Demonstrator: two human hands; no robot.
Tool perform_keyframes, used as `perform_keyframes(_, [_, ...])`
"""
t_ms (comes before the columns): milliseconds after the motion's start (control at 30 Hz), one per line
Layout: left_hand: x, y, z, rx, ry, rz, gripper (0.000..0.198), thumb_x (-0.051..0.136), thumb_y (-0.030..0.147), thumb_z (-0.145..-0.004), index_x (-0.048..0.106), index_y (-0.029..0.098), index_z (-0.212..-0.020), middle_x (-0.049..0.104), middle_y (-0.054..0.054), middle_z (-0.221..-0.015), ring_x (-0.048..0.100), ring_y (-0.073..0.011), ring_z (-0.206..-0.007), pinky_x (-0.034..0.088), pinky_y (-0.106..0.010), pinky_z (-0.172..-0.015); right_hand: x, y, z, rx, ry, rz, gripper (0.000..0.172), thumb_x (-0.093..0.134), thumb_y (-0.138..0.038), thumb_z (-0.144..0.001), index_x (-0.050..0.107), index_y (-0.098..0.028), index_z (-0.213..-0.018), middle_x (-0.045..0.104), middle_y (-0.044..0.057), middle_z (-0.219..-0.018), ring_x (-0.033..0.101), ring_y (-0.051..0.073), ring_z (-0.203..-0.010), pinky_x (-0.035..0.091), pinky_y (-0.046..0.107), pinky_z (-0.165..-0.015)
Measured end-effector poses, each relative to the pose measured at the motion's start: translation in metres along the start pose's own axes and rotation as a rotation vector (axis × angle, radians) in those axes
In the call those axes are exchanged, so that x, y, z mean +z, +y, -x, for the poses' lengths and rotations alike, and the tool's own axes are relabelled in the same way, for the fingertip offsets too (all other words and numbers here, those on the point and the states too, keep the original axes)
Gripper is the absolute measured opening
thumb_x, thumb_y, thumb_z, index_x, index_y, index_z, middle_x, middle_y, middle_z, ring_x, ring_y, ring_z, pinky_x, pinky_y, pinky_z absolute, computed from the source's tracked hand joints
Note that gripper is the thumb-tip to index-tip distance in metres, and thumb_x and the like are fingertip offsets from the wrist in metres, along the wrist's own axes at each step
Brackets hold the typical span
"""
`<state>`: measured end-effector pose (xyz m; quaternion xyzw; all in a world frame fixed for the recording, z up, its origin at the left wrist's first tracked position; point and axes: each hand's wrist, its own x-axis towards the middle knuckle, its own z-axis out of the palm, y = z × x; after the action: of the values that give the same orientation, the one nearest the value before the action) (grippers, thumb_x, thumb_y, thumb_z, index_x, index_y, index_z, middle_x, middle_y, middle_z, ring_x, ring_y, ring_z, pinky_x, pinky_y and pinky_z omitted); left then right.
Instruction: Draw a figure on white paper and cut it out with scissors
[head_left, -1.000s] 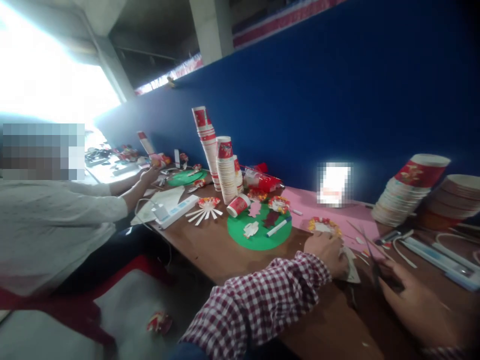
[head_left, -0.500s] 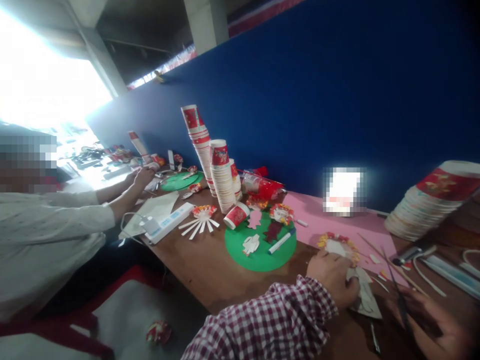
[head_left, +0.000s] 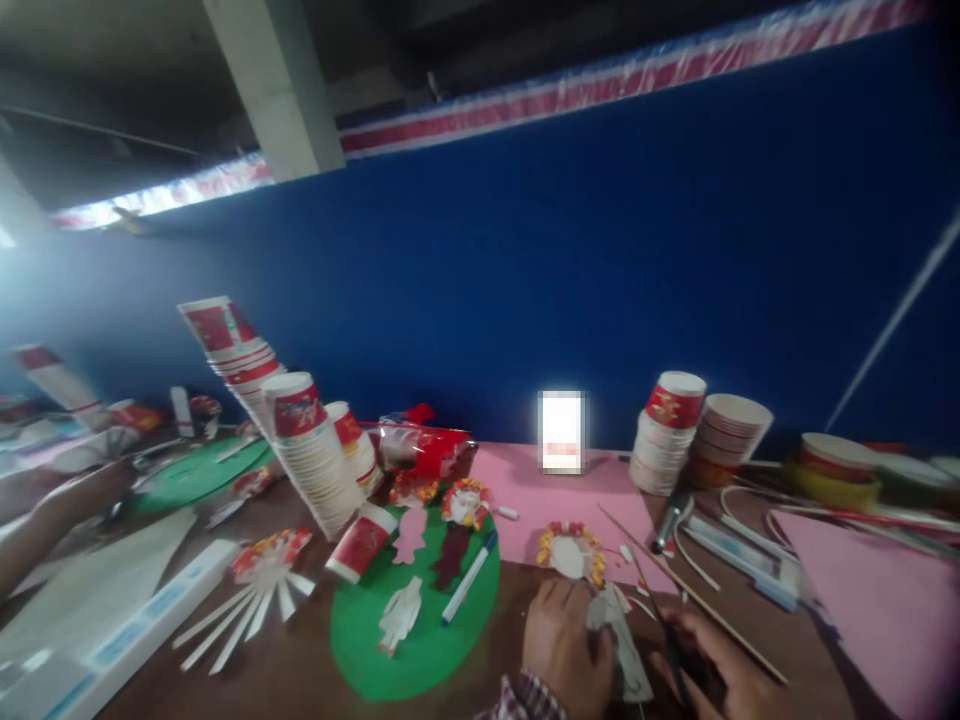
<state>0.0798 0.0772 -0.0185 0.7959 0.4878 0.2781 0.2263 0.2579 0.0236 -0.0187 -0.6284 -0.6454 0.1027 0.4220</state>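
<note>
My left hand (head_left: 568,645) is closed, with its curled fingers at the edge of a pale paper piece (head_left: 628,660) with drawn lines. In my right hand (head_left: 720,665) is a pair of dark scissors (head_left: 670,640), blades pointing up and away beside the paper. Just beyond my left hand lies a crimped red and yellow paper ring (head_left: 600,565) with a white centre. On a green paper disc (head_left: 360,655) to the left rest a white cutout (head_left: 401,612), a pink cutout (head_left: 410,535), a dark red cutout (head_left: 451,560) and a blue-capped marker (head_left: 469,580).
A tipped paper cup (head_left: 361,543) lies beside tall cup stacks (head_left: 311,450). More cup stacks (head_left: 666,440) stand at the back right. A thin wooden stick (head_left: 720,610) crosses near my right hand. At left are a power strip (head_left: 157,610) and another person's arm (head_left: 60,515).
My view has swung right, bringing more cups and pink paper on the right into sight. My left hand stays by the paper piece, and the scissors remain in my right hand.
</note>
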Motion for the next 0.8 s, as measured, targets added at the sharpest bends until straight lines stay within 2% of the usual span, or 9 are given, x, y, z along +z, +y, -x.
perform_keyframes(100, [0.002, 0.000, 0.000, 0.019, 0.040, -0.026, 0.024, 0.047, 0.016, -0.070, 0.058, 0.019, -0.091, 0.060, -0.006, -0.090, 0.051, -0.0228, -0.090, 0.040, -0.037, -0.082, 0.004, 0.001, 0.004, 0.058, -0.083, -0.055, 0.030, 0.053, -0.037, -0.077, 0.057, -0.024, -0.104, 0.070, 0.007, -0.097, 0.066, 0.023, -0.086, 0.056, 0.031, -0.072])
perform_keyframes(233, [0.001, 0.001, 0.000, 0.048, 0.064, -0.084, 0.023, 0.045, 0.016, -0.072, 0.060, 0.019, -0.089, 0.060, -0.006, -0.087, 0.052, -0.0222, -0.088, 0.042, -0.036, -0.081, 0.004, -0.006, 0.006, 0.090, -0.125, -0.113, 0.027, 0.051, -0.033, -0.080, 0.055, -0.023, -0.104, 0.068, 0.007, -0.096, 0.064, 0.023, -0.089, 0.052, 0.034, -0.077])
perform_keyframes(400, [0.000, 0.001, -0.004, 0.080, 0.075, -0.123, 0.030, 0.046, 0.016, -0.071, 0.060, 0.018, -0.097, 0.062, -0.006, -0.088, 0.055, -0.0219, -0.090, 0.044, -0.036, -0.081, 0.000, -0.016, 0.004, 0.090, -0.085, -0.214, 0.023, 0.055, -0.027, -0.076, 0.056, -0.022, -0.099, 0.068, 0.006, -0.089, 0.064, 0.023, -0.082, 0.051, 0.034, -0.071])
perform_keyframes(567, [0.003, -0.005, -0.006, 0.125, 0.105, -0.141, 0.023, 0.046, 0.021, -0.075, 0.061, 0.018, -0.093, 0.063, -0.007, -0.090, 0.056, -0.0214, -0.089, 0.045, -0.036, -0.081, -0.003, -0.016, -0.002, 0.125, -0.073, -0.410, 0.020, 0.054, -0.028, -0.079, 0.059, -0.020, -0.096, 0.067, 0.005, -0.086, 0.063, 0.021, -0.080, 0.051, 0.032, -0.072])
perform_keyframes(700, [0.004, -0.009, -0.005, 0.170, 0.103, -0.107, 0.023, 0.049, 0.021, -0.077, 0.061, 0.017, -0.095, 0.065, -0.007, -0.091, 0.057, -0.0204, -0.090, 0.045, -0.035, -0.082, -0.002, -0.011, -0.005, 0.222, -0.097, -0.671, 0.031, 0.057, -0.034, -0.077, 0.057, -0.018, -0.103, 0.067, 0.006, -0.091, 0.064, 0.018, -0.081, 0.052, 0.029, -0.070])
perform_keyframes(800, [0.002, -0.011, -0.006, 0.162, 0.119, -0.038, 0.022, 0.045, 0.018, -0.079, 0.060, 0.016, -0.095, 0.065, -0.006, -0.092, 0.058, -0.0181, -0.089, 0.046, -0.033, -0.082, 0.000, -0.009, -0.005, 0.316, -0.143, -0.678, 0.038, 0.066, -0.033, -0.069, 0.056, -0.018, -0.103, 0.066, 0.005, -0.090, 0.063, 0.018, -0.078, 0.053, 0.027, -0.060])
